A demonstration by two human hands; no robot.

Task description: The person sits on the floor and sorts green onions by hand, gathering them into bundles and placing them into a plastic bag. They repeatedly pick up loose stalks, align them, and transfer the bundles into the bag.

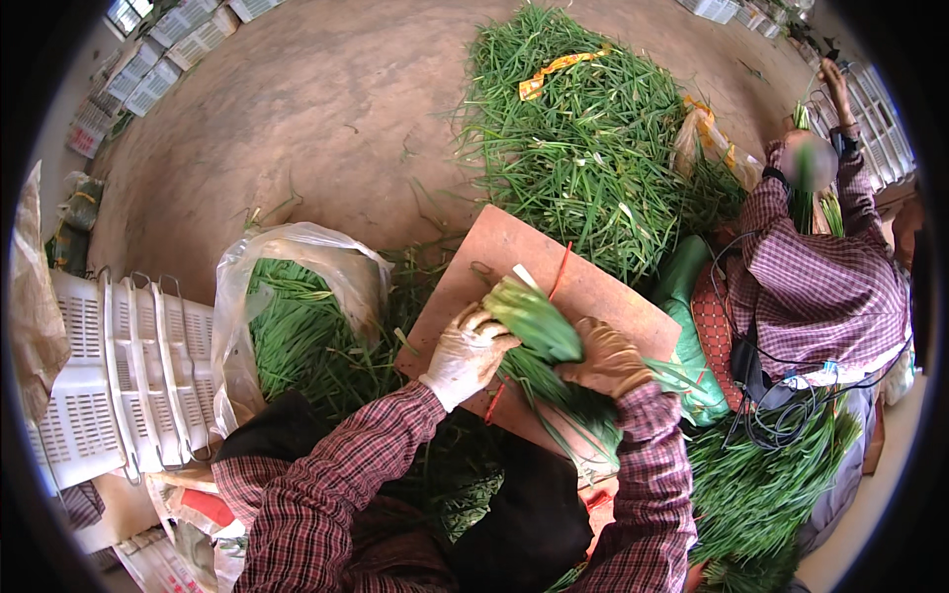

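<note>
A bunch of green leafy stalks [534, 320], probably garlic chives, is held above a reddish-brown board [448, 315] in front of me. My left hand [471, 356], in a whitish glove, grips the bunch near its pale stem end. My right hand [606, 359], in a stained glove, is curled around the leafy part, and its fingers are partly hidden. The leaves are blurred by motion and trail down toward my right sleeve. Across the board runs a red tie [563, 267], passing under the bunch, with its other end showing below my left hand.
Loose chives [578, 148] form a large heap on the floor beyond the board. To the left stand an open plastic bag [326, 241] of chives and stacked white crates [81, 370]. At right, a co-worker [823, 296] holds stalks, near more chives [764, 482].
</note>
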